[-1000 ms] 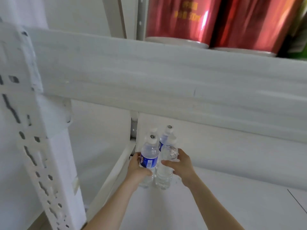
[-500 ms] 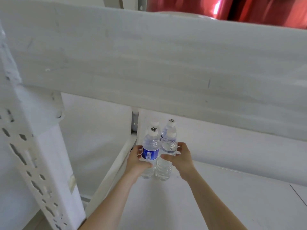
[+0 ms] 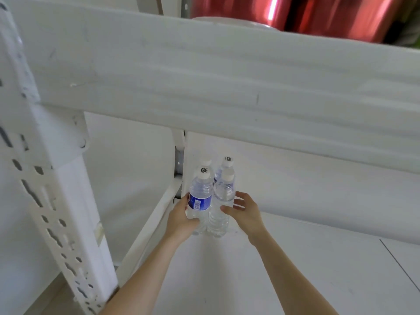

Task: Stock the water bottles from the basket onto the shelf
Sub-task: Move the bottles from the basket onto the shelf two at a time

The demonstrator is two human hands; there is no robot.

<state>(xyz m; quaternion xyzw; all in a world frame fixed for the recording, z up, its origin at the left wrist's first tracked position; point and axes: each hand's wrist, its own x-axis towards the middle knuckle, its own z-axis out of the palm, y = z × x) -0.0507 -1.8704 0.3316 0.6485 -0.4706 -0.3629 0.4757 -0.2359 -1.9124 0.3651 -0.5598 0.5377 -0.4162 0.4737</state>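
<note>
Several clear water bottles with white caps stand in a tight cluster at the back left corner of the white shelf (image 3: 318, 269). My left hand (image 3: 181, 218) wraps the front left bottle (image 3: 200, 201), which has a blue label. The front right bottle (image 3: 221, 208) shows no label; my right hand (image 3: 246, 212) is at its right side with fingers spread, thumb touching it. Two more bottles (image 3: 225, 164) stand behind, mostly hidden. The basket is out of view.
A thick white beam (image 3: 227, 87) of the upper shelf hangs just above the bottles. A perforated white upright (image 3: 45, 201) stands at the left. Shiny red cylinders (image 3: 306, 14) sit on the upper shelf. The lower shelf extends to the right.
My right hand has loosened from the unlabelled bottle, fingers now spread. The view has tilted slightly; the bottles stay in place on the shelf.
</note>
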